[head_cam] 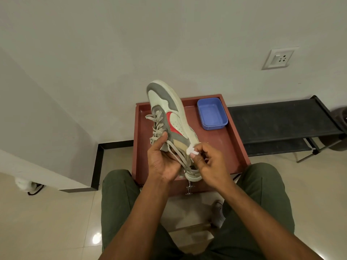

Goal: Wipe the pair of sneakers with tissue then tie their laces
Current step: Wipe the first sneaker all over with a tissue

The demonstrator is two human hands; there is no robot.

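A white and grey sneaker [170, 109] with a red side mark is held in the air above the red tray [223, 147], toe pointing away and up. My left hand [161, 158] grips it from the lace side, thumb on the tongue area. Its beige laces [178, 156] hang loose over my palm. My right hand [208, 162] pinches a small wad of white tissue [191, 150] against the sneaker's side near the heel. A second sneaker [218, 214] shows partly on the floor between my knees.
A blue plastic tub [212, 114] stands at the tray's far right corner. A black low rack [281, 124] sits to the right against the wall. A wall socket [279, 58] is above it. My knees flank the tray's near edge.
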